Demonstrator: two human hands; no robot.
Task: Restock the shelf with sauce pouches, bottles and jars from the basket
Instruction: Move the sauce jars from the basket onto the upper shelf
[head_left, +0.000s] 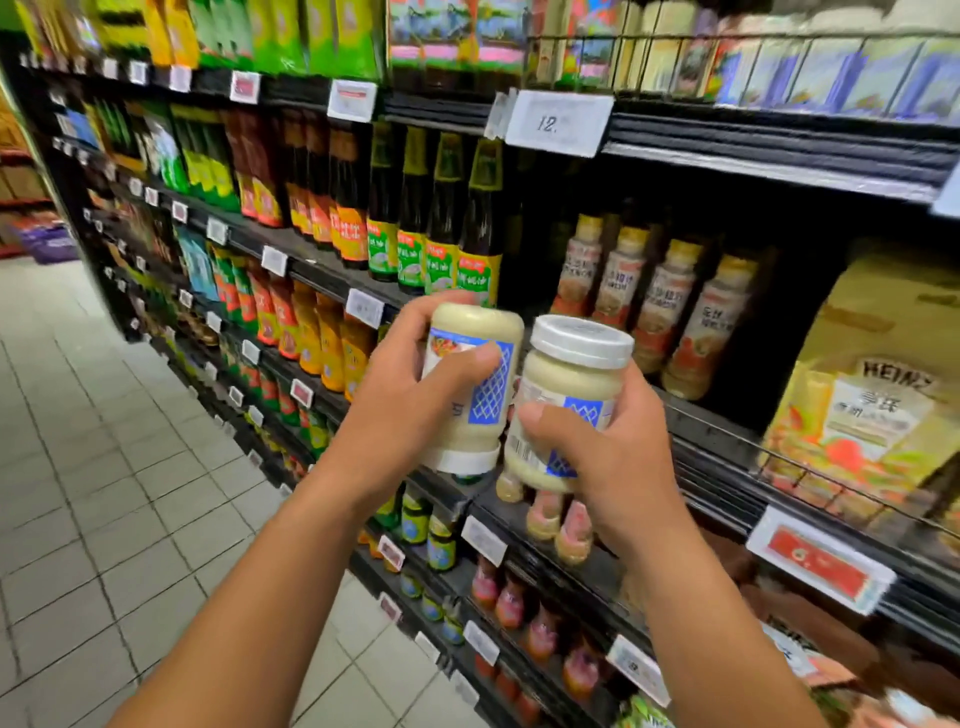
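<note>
I hold two cream-coloured sauce jars with blue-and-white labels and white lids in front of the shelf. My left hand (410, 405) grips one jar (472, 384) upside down, its lid pointing down. My right hand (602, 457) grips the other jar (566, 395) upright, lid on top. The two jars are side by side, almost touching. The black shelf (727, 431) lies just behind them, with a dark gap to the right of the dressing bottles. No basket is in view.
Dark oil bottles (441, 218) and pale dressing bottles (670, 306) stand on the shelf behind my hands. A Heinz carton (872, 395) sits at the right behind a wire rail. Small bottles and jars fill lower shelves. Tiled floor (104, 467) stretches to the left.
</note>
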